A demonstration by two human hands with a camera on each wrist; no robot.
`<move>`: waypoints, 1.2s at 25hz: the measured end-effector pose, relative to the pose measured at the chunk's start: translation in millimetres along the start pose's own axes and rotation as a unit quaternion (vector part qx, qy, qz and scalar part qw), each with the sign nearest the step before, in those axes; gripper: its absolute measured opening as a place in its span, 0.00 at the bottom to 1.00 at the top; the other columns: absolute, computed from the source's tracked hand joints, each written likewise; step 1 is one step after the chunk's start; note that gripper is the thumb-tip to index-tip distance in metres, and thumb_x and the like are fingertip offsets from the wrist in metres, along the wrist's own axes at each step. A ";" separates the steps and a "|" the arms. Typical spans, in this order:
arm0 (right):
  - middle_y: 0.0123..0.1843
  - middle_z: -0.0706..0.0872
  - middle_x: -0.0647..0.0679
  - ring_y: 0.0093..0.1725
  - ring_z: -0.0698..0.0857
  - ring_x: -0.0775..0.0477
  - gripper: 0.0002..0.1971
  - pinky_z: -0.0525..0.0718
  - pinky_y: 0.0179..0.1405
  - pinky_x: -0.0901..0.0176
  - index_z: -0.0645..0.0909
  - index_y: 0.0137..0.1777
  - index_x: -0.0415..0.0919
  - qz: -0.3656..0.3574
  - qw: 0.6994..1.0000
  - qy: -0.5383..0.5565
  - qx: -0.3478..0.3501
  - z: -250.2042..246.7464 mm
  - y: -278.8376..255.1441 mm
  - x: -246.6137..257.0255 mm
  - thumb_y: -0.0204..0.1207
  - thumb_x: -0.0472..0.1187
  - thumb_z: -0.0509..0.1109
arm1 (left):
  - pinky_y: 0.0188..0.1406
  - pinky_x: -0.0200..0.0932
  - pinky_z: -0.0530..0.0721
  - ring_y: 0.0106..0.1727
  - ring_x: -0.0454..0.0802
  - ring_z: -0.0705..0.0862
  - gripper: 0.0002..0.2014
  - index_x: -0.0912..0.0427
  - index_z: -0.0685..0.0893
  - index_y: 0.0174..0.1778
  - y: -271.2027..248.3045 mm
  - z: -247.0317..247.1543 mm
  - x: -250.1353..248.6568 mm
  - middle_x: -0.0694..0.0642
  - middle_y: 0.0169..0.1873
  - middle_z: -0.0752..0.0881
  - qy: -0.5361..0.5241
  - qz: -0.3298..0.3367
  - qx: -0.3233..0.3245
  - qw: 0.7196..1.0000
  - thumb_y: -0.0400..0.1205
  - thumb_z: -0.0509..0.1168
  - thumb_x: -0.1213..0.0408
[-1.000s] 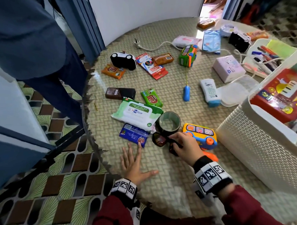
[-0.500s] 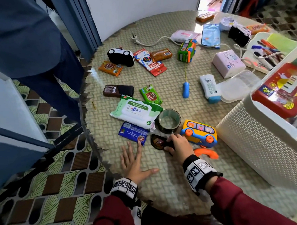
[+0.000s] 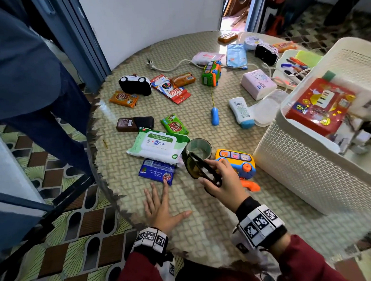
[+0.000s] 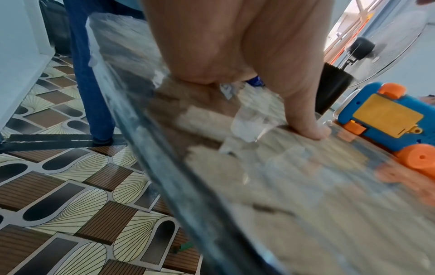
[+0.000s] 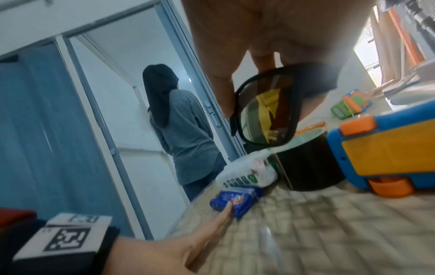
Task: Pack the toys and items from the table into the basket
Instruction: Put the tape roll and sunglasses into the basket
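our right hand (image 3: 223, 182) pinches black plastic sunglasses (image 3: 199, 168), one lens hidden; our left hand (image 3: 159, 206) lies flat, fingers spread, on the woven-pattern table (image 3: 204, 230).

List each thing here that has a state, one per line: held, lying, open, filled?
sunglasses: lifted off the table, folded, held by the right hand
right hand: gripping the sunglasses
left hand: flat on the table, fingers spread
basket: upright, partly filled
tape roll: lying flat on the table
wipes pack: lying flat, lid closed
yellow toy bus: on the table, untouched
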State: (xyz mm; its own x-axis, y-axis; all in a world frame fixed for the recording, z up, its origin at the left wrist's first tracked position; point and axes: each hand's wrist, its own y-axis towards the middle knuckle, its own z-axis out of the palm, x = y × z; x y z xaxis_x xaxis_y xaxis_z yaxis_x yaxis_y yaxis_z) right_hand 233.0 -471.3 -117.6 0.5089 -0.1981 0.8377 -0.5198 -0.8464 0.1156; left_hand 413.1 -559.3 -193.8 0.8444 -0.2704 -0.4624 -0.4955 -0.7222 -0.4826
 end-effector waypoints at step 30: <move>0.43 0.86 0.56 0.33 0.80 0.78 0.22 0.73 0.34 0.84 0.87 0.56 0.44 -0.047 0.985 -0.113 -0.123 -396.6 -69.3 17.9 0.63 0.51 0.80 | 0.80 0.56 0.63 0.82 0.46 0.60 0.50 0.46 0.50 0.84 -94.7 39.0 -353.3 0.50 0.82 0.59 -0.401 0.169 -0.248 0.865 0.69 0.66 0.34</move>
State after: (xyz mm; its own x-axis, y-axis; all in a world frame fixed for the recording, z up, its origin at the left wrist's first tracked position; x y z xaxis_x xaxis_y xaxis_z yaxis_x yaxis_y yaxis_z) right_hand 6.0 -220.2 101.1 0.6879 -0.2523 0.6805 -0.5997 -0.7258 0.3371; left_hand 153.8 -370.5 -13.8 0.1567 -0.1344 -0.9784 -0.3705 -0.9263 0.0679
